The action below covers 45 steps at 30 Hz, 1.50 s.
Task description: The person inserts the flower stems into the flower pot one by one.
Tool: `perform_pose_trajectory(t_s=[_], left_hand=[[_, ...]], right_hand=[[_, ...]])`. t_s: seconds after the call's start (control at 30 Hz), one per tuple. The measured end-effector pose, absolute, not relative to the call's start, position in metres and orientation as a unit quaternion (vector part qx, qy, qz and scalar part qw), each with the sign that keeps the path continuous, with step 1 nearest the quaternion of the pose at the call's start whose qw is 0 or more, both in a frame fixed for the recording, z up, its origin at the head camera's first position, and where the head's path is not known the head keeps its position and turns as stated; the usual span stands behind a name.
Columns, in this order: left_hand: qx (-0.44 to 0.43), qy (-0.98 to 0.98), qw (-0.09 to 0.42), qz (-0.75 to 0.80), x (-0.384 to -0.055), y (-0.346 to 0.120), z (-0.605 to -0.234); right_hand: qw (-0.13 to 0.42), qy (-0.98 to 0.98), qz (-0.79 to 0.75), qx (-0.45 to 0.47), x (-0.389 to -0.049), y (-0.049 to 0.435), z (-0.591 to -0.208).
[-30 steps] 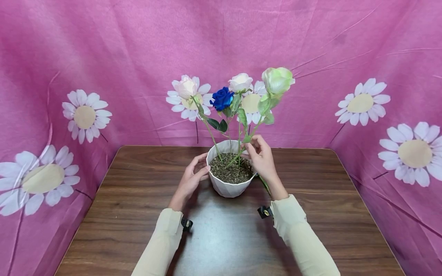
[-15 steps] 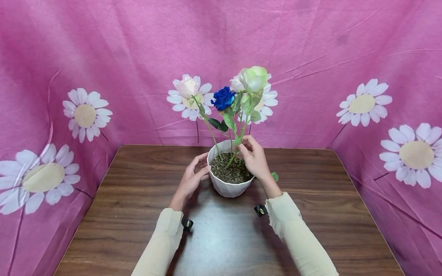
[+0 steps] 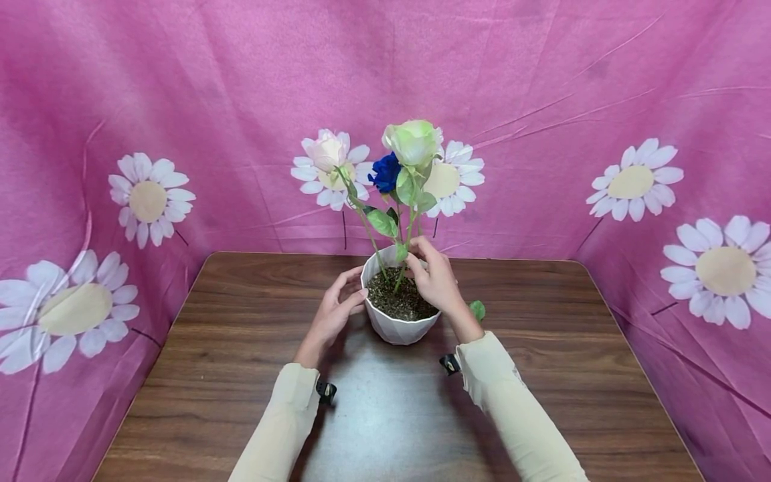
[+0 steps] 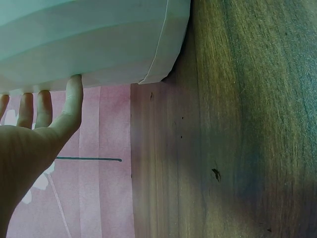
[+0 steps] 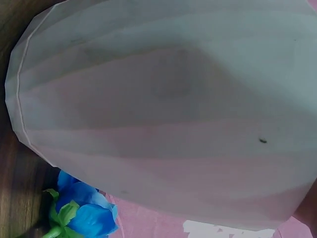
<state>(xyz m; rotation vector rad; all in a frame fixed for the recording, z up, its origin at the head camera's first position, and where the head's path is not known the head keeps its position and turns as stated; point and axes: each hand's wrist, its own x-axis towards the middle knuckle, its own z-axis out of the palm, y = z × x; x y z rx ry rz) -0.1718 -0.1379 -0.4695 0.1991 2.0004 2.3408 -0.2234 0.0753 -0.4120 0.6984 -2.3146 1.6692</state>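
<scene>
In the head view a white faceted flowerpot (image 3: 402,329) filled with dark granular soil stands on the table. My left hand (image 3: 332,311) touches the pot's left side, thumb near the rim; its fingertips press against the outer wall in the left wrist view. With my right hand (image 3: 435,274) I pinch the stem of a pale green-white rose (image 3: 412,144) above the soil; its lower end reaches the soil. A pale pink rose (image 3: 327,152) stands in the pot at left. A blue rose (image 3: 384,174) is partly covered by the green-white bloom, which also hides most of another pale rose.
The wooden table (image 3: 241,375) is backed by a pink cloth (image 3: 241,100) printed with daisies. A green leaf (image 3: 478,310) shows beside my right forearm. In the right wrist view a blue flower (image 5: 89,213) with green sepals appears low beyond the pot.
My right hand has moved left with the green-white rose, whose bloom swung from the right side to in front of the other blooms. The left hand stays on the pot.
</scene>
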Motion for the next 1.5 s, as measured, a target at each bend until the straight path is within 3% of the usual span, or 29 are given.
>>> perform_pose_trajectory(t_s=[0.9, 1.5], left_hand=[[0.068, 0.641, 0.030, 0.764, -0.173, -0.137, -0.470], [0.074, 0.637, 0.029, 0.767, -0.172, -0.138, -0.469]], right_hand=[[0.153, -0.878, 0.295, 0.345, -0.238, 0.074, -0.420], [0.101, -0.884, 0.292, 0.352, -0.242, 0.070, -0.418]])
